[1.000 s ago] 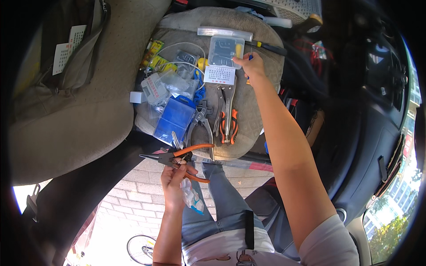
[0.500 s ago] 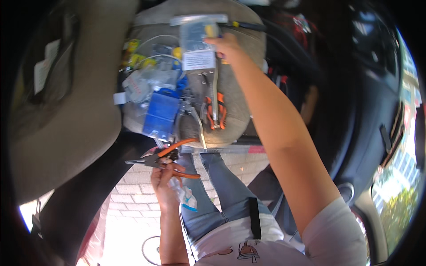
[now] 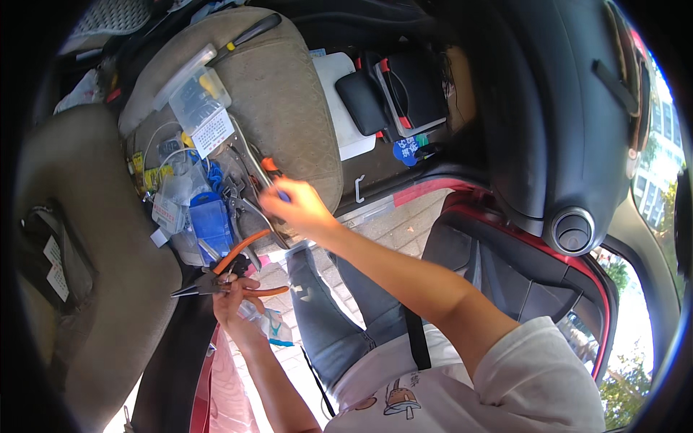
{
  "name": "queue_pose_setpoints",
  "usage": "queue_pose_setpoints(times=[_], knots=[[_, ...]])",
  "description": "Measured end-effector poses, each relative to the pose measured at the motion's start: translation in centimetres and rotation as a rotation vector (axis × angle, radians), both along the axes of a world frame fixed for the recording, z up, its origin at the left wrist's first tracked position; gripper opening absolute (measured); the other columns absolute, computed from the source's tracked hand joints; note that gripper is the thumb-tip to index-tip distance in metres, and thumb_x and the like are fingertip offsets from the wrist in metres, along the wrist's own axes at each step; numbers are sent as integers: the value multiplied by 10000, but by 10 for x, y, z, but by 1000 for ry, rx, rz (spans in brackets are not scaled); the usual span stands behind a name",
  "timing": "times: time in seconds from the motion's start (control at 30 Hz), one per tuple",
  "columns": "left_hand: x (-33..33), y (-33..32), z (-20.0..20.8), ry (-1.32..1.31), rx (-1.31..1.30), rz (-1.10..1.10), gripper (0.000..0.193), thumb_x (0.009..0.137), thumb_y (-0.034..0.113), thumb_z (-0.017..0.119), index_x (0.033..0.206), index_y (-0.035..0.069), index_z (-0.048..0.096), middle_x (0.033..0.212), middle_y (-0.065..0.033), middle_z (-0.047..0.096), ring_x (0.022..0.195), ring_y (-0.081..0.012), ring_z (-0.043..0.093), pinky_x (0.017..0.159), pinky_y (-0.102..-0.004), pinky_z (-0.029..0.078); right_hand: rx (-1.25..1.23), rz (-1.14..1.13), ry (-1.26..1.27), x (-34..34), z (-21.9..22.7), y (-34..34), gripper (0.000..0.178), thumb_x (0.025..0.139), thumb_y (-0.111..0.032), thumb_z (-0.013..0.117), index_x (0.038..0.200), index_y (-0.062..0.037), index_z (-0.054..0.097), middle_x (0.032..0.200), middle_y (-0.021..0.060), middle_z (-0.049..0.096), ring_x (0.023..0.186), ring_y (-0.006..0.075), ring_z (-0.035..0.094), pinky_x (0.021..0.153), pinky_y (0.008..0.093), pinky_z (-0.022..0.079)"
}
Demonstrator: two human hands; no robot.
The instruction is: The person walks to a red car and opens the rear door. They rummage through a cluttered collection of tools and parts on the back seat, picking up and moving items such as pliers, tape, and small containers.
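Note:
My left hand (image 3: 229, 299) is closed around long-nose pliers (image 3: 242, 247) with orange handles, their jaws pointing left. A small clear and blue plastic packet (image 3: 278, 328) hangs beside that hand. My right hand (image 3: 299, 206) is over the front edge of the car seat (image 3: 285, 94), blurred, its fingers closed round a blue piece that I cannot make out. Close to it lies another orange-handled tool (image 3: 271, 167) beside a long metal bar (image 3: 247, 144). A blue plastic pouch (image 3: 211, 224) and clear bags (image 3: 180, 191) crowd the seat's left side.
A clear plastic case (image 3: 195, 101) with a white label lies farther back on the seat, near a black-and-yellow handled tool (image 3: 253, 32). Black cases (image 3: 404, 90) rest right of the seat. The open car door (image 3: 520, 267) stands at the right.
My right hand has come back from the clear case toward the seat's front edge. The view has swung right, showing the door and black cases. The left hand still holds the pliers.

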State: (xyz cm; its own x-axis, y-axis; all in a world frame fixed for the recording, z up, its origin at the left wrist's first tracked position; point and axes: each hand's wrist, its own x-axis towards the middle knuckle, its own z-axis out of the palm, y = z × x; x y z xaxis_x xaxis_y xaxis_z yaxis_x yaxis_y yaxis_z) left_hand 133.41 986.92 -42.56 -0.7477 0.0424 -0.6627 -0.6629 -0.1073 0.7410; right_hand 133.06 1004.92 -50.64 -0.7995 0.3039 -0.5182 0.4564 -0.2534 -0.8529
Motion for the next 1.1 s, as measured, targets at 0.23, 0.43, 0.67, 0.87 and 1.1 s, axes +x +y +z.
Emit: queue_pose_setpoints(times=[0.23, 0.43, 0.67, 0.87, 1.1], knots=[[1, 48, 0, 2, 38, -236, 124, 847, 75, 516, 954, 16, 497, 774, -106, 592, 708, -168, 596, 632, -265, 448, 33, -170, -62, 66, 30, 24, 99, 795, -133, 603, 826, -39, 594, 702, -27, 534, 681, 37, 457, 611, 199, 379], [9, 55, -9, -34, 132, -222, 123, 868, 48, 478, 990, 32, 482, 782, -114, 605, 691, -107, 550, 602, -211, 423, 14, -118, -84, 42, 32, 47, 93, 806, -93, 580, 873, -36, 611, 793, -15, 587, 616, 17, 441, 552, 169, 349], [7, 16, -4, -23, 110, -65, 130, 859, 14, 466, 988, 20, 485, 786, -100, 587, 737, -145, 583, 640, -238, 447, 116, 4, -76, -54, 4, 35, 318, 773, -335, 637, 911, -51, 595, 566, -58, 443, 418, 20, 328, 374, 192, 234], [11, -24, -6, -19, 73, 33, 125, 860, 28, 480, 985, 21, 494, 786, -92, 584, 718, -151, 589, 615, -244, 450, 325, 227, -363, -186, -40, 50, 620, 650, -458, 717, 1007, 21, 552, 950, 151, 576, 830, 211, 595, 698, 342, 472], [19, -64, -18, -81, 67, 150, 117, 837, 21, 503, 954, 22, 515, 792, -83, 573, 685, -174, 587, 631, -287, 468, 974, 204, -519, -216, -56, -11, 838, 513, -411, 821, 1121, 11, 429, 1176, 169, 461, 945, 308, 579, 787, 375, 484]])
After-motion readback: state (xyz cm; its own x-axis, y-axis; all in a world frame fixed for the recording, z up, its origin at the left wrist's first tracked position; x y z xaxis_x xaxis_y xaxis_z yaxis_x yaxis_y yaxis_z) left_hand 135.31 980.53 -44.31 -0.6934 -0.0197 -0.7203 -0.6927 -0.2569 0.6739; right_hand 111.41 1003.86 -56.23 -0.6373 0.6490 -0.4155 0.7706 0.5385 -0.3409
